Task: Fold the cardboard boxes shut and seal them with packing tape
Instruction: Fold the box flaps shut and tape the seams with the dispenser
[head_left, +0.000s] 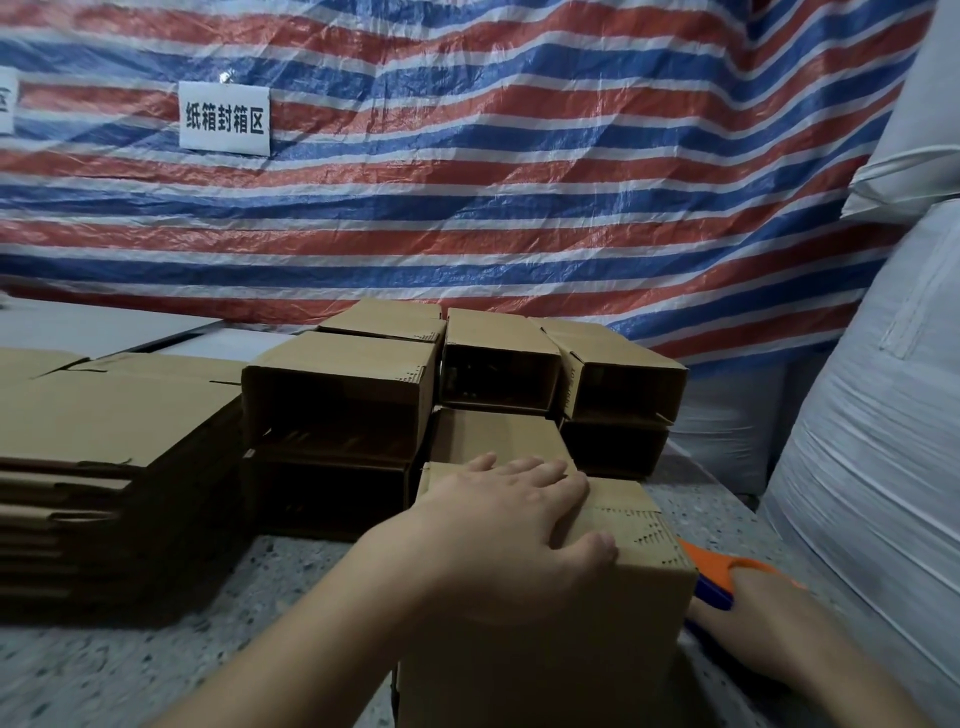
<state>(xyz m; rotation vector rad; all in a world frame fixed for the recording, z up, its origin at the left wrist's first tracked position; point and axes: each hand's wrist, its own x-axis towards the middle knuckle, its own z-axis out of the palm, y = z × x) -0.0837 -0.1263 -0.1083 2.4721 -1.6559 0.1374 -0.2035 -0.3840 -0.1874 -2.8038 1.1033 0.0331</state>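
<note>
A brown cardboard box (545, 639) stands on the speckled table in front of me, its top flaps folded down. My left hand (498, 525) lies flat on the top, fingers spread, pressing the flaps. My right hand (748, 618) is at the box's right side, closed around an orange and blue tape dispenser (722, 577) that touches the box's upper right edge. The box hides most of the dispenser.
Several open-ended boxes (498, 364) are stacked behind the near box. A pile of flattened cartons (104, 447) sits at the left. A striped tarp (467, 182) with a paper sign hangs behind. White wrapped bales (883, 415) crowd the right side.
</note>
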